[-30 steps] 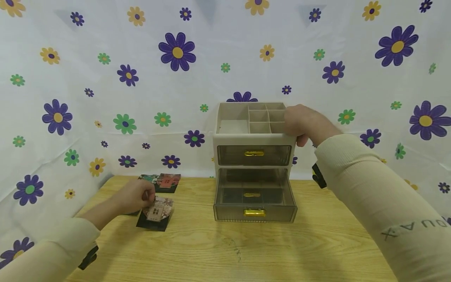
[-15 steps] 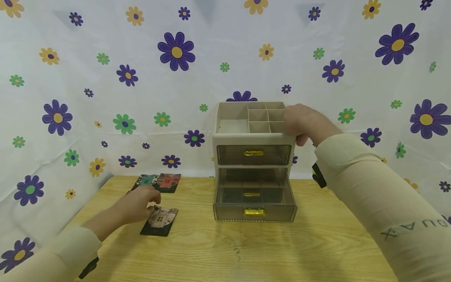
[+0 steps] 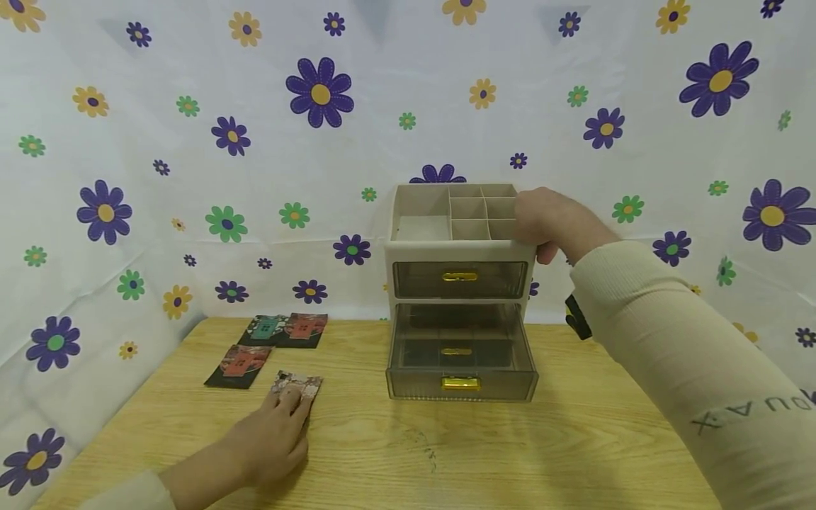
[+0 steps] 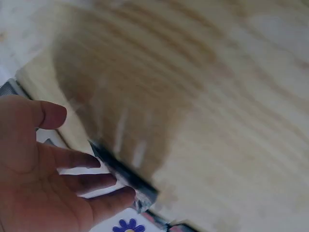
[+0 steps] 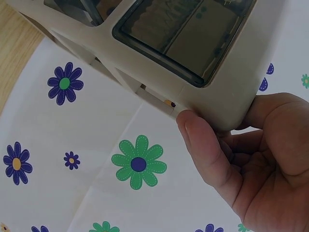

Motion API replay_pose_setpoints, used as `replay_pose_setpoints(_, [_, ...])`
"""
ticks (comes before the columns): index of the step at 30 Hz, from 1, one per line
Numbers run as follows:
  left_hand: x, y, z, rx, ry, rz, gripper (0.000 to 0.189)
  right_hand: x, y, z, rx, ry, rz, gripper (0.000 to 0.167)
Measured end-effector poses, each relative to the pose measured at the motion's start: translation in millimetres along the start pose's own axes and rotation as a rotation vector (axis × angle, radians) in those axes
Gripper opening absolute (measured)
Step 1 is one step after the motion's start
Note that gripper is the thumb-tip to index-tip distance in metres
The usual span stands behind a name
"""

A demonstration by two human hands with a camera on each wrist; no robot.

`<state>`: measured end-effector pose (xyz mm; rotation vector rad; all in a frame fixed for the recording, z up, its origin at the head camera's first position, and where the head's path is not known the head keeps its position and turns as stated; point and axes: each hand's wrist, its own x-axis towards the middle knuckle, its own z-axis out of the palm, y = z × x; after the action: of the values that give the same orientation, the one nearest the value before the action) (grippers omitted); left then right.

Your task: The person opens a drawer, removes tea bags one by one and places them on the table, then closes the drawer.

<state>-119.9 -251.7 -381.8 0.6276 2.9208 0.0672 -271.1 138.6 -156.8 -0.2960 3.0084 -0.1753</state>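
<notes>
My left hand (image 3: 270, 439) reaches over the table with its fingertips on a flat packet (image 3: 309, 384) with a pale floral print, covering its lower part. In the left wrist view the fingers are extended against this dark-edged packet (image 4: 125, 176), with the thumb well apart. My right hand (image 3: 554, 221) grips the top right corner of a beige drawer organizer (image 3: 459, 251), thumb on the side and fingers over the rim, as the right wrist view shows. Its upper drawer (image 3: 421, 281) is closed. A clear grey drawer (image 3: 423, 387) below it is pulled out; a gold handle shows through it.
Beyond my left hand lie a red packet (image 3: 237, 363), a green one (image 3: 266, 327) and another red one (image 3: 306, 327), the last two overlapping. Compartments (image 3: 468, 209) divide the organizer's top. A flower-print sheet (image 3: 395, 71) hangs behind the wooden table (image 3: 357, 453).
My left hand let go of the pale packet, which now lies slightly right and nearer, then moved round to its near side and onto it. The right hand stays on the organizer.
</notes>
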Motion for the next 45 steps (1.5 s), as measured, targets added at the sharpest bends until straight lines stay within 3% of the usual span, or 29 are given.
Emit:
replay_pose_setpoints(4, [0.6,-3.0,0.5,-0.036,-0.051,-0.035,0.057,-0.4,-0.7,-0.3,0.004,0.003,0.004,0.027])
replay_pose_setpoints(10, [8.2,-14.4,0.3,-0.098,-0.068,-0.043,0.061,-0.3,-0.5,-0.7,0.008,0.000,0.010,0.028])
replay_pose_setpoints(22, [27.1,-42.8,3.9,-0.049,0.026,-0.040,0.061,2.4,1.0,-0.1,0.021,-0.004,-0.010,0.018])
replay_pose_setpoints(27, [31.5,-46.3,3.2,-0.016,0.045,-0.044,0.060,2.3,1.4,-0.9,0.026,-0.005,-0.010,0.017])
replay_pose_setpoints(39, [33.3,-47.3,3.0,-0.034,0.059,-0.065,0.062,0.9,1.0,-0.5,0.017,-0.006,0.003,0.020])
replay_pose_setpoints(45, [33.3,-49.8,3.8,-0.022,0.102,-0.052,0.060,0.5,0.4,-0.5,0.015,-0.003,0.006,0.020])
